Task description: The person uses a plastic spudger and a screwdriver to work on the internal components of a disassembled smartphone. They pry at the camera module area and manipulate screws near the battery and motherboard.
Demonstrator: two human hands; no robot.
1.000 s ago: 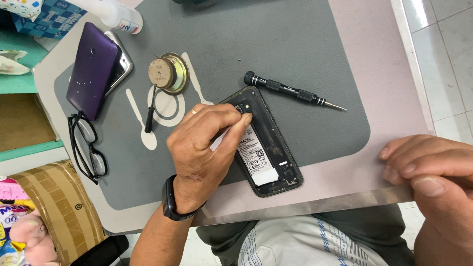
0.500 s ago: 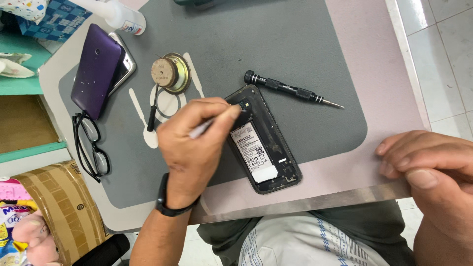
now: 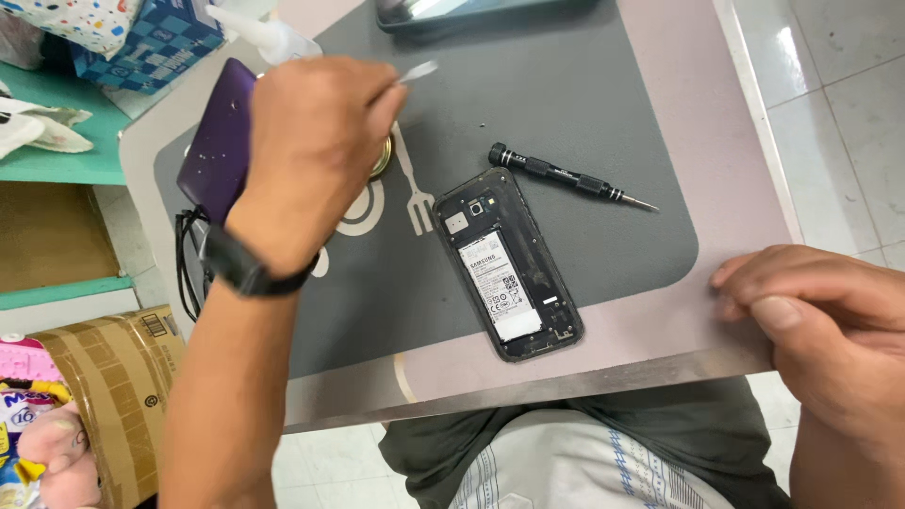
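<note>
Left hand [image 3: 311, 151] closed on a thin pale tool [image 3: 415, 72], raised over the grey mat [image 3: 566, 85]. Opened phone [image 3: 504, 266] lying down and right of it, long axis diagonal. Right hand [image 3: 830, 325] empty, fingers curled on the table edge [image 3: 660, 372], nearer the phone's lower end.

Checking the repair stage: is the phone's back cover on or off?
Off. The phone lies face down on the grey mat with its battery and camera module exposed.
</note>
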